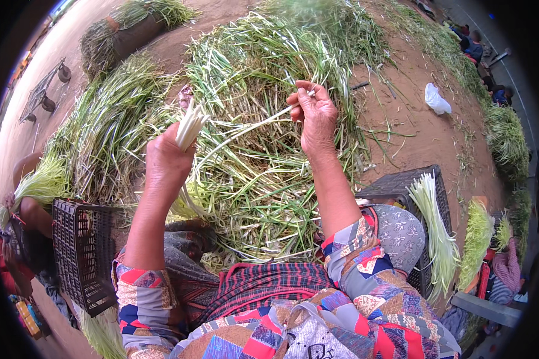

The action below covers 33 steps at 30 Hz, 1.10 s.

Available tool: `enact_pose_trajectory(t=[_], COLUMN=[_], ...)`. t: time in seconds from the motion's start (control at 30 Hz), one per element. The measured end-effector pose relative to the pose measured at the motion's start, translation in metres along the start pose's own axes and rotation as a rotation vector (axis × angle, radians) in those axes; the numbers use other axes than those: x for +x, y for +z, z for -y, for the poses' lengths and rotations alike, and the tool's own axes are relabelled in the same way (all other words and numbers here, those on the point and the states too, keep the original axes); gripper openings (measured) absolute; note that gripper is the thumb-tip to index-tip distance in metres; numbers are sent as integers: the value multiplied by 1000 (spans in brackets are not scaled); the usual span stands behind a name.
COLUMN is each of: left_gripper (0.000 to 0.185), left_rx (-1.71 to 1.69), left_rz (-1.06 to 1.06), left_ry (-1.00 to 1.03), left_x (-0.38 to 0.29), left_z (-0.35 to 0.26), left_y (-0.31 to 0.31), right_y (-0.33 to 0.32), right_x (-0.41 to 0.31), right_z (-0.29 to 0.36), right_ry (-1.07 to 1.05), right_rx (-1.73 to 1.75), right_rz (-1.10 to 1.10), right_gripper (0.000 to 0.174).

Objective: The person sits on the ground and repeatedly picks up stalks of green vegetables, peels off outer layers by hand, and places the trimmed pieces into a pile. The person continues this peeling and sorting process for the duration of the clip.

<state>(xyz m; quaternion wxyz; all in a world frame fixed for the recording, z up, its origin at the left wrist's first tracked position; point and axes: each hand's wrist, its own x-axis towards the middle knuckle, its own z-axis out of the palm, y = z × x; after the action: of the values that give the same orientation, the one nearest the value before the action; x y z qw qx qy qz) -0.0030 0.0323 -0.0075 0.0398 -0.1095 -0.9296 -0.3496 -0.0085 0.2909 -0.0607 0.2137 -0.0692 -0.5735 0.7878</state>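
My left hand (167, 146) is closed around a bunch of pale stalks (191, 124), their white stem ends pointing up out of the fist. Yellow-green leaves (189, 202) hang below that fist. Higher and to the right, my right hand (316, 112) pinches the white end of a single long stalk (251, 129) between thumb and fingers. This stalk slants down to the left and bends towards the leaves under my left hand. Beneath both hands spreads a large heap of long green leafy stalks (269, 188), with brownish stems in its middle.
A black plastic crate (83, 256) stands at left, another crate (441, 188) at right with white stalks (433, 229) lying on it. Further off are a metal trolley (40, 96), a bundled load (134, 38) and a white plastic bag (437, 99). People sit at both sides.
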Motion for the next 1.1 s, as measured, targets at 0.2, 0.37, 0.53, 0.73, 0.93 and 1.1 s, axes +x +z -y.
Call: enact_pose_trajectory(t=[0.2,0.37,0.53,0.73,0.93,1.1], left_gripper=[34,38,38,40,36,32], left_rx=[-173,-368,-259,-349,-265,-286], left_rz=[31,212,238,59,76,123], left_ry=[81,-8,0,-150,-109,-94], left_x=[-7,-12,-15,-12,-6,-4], left_z=[-7,-17,-16,-7,-9,-8], left_y=[2,4,-6,-11,-8,-4], right_y=[41,70,47,-1,-24,-26], right_x=[-33,-51,-11,41,26,2], right_z=[-1,-12,-57,-147,-194,-195], right_ry=[99,486,536,-52,-39,119], right_rx=[-272,403,422,-1149,-1658,-1227], right_rz=[308,358,205,157,574,520], right_gripper=[14,14,17,21,17,17])
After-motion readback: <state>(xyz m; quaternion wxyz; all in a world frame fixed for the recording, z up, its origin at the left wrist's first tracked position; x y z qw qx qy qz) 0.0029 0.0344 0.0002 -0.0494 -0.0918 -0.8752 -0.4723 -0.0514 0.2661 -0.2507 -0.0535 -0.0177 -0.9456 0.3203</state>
